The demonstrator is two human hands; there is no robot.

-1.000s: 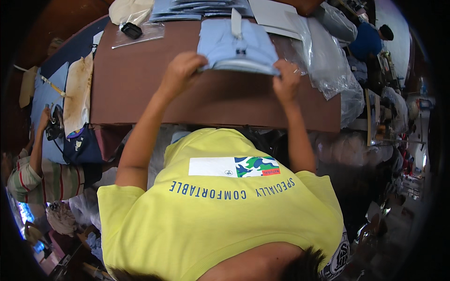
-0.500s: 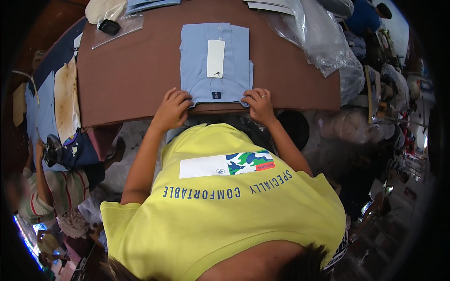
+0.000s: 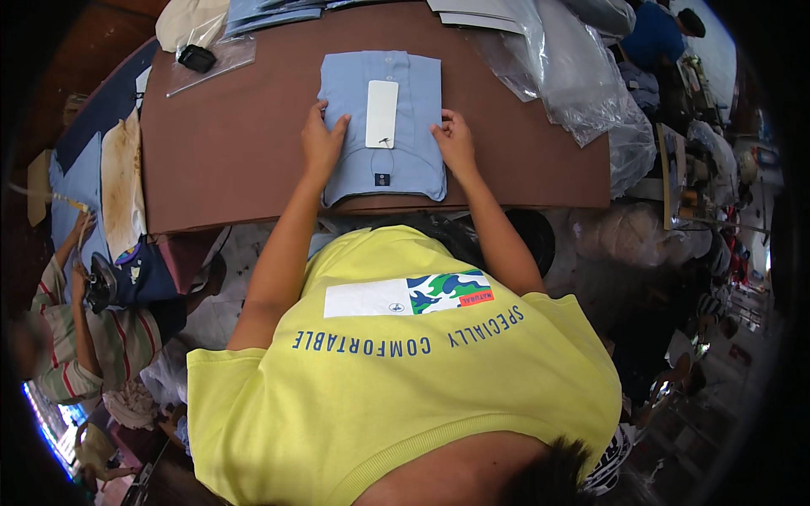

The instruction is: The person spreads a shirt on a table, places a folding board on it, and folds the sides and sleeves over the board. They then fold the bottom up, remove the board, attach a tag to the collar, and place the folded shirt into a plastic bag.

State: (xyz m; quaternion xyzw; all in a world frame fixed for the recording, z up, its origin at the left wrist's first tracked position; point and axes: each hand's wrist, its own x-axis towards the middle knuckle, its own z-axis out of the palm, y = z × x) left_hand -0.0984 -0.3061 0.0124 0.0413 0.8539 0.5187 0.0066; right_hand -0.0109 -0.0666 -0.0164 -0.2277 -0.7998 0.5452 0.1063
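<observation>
A folded light blue shirt [image 3: 346,173] lies on the brown table, its collar edge toward me. On its front rests a blank white hang tag [image 3: 382,114], tied by a thin cord near a small dark neck label [image 3: 382,180]. My left hand [image 3: 323,145] grips the shirt's left side, thumb on top and some fingers hidden at the edge. Opposite it, my right hand [image 3: 456,143] holds the right side with curled fingers, its thumb on the cloth.
Clear plastic bags [image 3: 569,72] spill over the table's right side. At the far left sit a small black object [image 3: 197,58] and a plastic sleeve [image 3: 228,67]; more blue garments [image 3: 274,18] lie behind. Another person in a striped shirt [image 3: 126,337] works at the left with an iron [image 3: 103,282].
Both my hands have moved from the shirt's near corners farther up along its sides. The shirt has shifted slightly toward me and left. The person at the left has raised a hand to a cord.
</observation>
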